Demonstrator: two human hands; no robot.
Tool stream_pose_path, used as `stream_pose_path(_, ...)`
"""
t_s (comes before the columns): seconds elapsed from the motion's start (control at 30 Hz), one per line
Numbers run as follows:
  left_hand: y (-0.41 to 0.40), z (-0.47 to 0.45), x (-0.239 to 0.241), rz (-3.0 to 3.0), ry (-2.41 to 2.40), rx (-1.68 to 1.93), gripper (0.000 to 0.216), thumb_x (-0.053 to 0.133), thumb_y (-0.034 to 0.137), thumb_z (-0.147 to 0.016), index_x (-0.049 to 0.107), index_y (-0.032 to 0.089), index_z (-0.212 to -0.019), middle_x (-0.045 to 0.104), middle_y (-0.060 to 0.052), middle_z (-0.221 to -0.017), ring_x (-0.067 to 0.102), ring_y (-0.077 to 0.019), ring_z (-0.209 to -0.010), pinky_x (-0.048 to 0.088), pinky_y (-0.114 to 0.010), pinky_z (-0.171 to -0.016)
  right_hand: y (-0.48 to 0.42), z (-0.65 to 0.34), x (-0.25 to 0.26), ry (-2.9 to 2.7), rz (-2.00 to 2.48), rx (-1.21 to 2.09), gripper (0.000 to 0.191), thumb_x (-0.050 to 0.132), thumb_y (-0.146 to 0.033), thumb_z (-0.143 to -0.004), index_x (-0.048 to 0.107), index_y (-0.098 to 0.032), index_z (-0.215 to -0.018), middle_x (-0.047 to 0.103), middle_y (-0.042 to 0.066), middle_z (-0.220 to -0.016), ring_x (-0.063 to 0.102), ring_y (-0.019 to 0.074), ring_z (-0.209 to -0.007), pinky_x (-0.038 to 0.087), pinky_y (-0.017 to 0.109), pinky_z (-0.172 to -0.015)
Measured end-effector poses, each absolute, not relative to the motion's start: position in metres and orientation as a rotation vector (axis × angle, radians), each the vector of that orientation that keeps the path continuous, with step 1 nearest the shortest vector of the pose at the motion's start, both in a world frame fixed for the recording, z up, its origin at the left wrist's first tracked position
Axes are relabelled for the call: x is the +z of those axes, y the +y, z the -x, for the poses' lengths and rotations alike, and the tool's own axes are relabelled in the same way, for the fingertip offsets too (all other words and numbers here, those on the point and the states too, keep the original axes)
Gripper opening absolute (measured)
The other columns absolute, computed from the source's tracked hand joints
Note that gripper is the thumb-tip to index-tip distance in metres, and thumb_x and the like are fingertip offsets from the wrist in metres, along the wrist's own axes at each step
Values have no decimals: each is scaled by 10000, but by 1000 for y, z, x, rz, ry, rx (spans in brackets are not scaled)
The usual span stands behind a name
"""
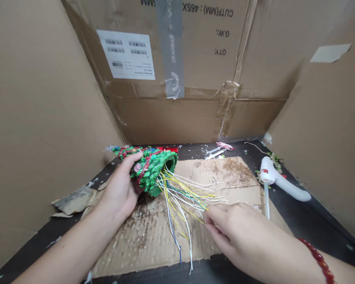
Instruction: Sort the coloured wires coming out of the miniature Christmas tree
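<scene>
A small green cone-shaped tree ornament (154, 167) with red trim lies on its side over a stained cardboard sheet (225, 173). My left hand (121, 189) is wrapped round its lower side, holding it. A bundle of thin white, yellow and blue wires (182, 197) spills from the tree's open base toward me. My right hand (233, 225) pinches some of these wire ends between thumb and fingers. A red bead bracelet (318, 258) sits on my right wrist.
A white glue gun (279, 181) lies at the right on the black table (313, 225), with a glue stick (266, 201) pointing toward me. Cardboard walls (41, 118) enclose left, back and right. Small red-and-white scraps (221, 148) lie at the back.
</scene>
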State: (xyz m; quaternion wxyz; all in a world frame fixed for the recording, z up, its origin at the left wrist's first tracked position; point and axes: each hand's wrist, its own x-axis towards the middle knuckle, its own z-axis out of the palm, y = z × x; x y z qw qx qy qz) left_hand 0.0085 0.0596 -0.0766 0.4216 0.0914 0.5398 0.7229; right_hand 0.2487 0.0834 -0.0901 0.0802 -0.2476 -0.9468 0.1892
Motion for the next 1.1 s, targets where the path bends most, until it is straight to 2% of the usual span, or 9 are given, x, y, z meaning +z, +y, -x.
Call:
stream_pose_path(0.53,60,-9,-75,-225,1358,1812,451,720,255,-571,622,157,-1000,582,-37,-1008,544,-101,-708,470,-183,-655,87,-248,-94,-2841,892,493,134,404,-159,-838,377,-189,-710,479,-28,-601,369,117,-490,192,275,-495)
stream_pose_path(0.8,61,-11,-74,-206,1361,1809,396,702,242,-603,621,152,-980,582,-34,-996,541,-91,-707,472,-181,-696,86,-249,-89,-2863,852,547,57,432,-158,-781,452,-191,-739,501,-35,-597,386,108,-494,167,275,-499)
stream_pose_path(1.1,59,-10,-76,-234,1358,1807,308,681,248,-669,623,166,-961,582,-40,-1005,548,-110,-722,481,-192,-672,78,-249,-74,-2913,651,617,39,447,-184,-745,422,-190,-716,528,-31,-648,421,118,-559,244,278,-570)
